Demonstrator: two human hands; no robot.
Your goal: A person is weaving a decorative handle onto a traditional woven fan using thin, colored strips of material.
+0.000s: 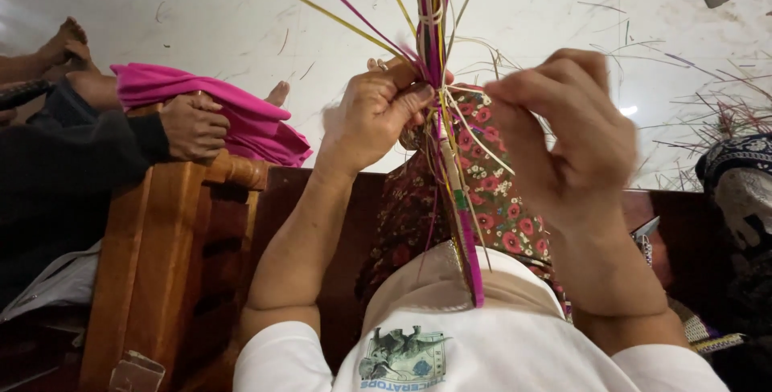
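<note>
While the woven band point(469, 239) below the loose strips point(354, 6) looks finished, the left hand point(371, 114) pinches them and the right hand point(575, 135) curls beside them, grip unclear, weaving remaining.

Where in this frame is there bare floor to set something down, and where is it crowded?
The pale floor lies bare between the pink cloth and the strips. It is crowded at the right, by the loose scraps, and around the left hand and right hand at the strips.

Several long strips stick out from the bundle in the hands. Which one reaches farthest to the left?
The yellow strip. It slants up to the picture's top left, while the purple strip beside it stays nearer the middle.
</note>
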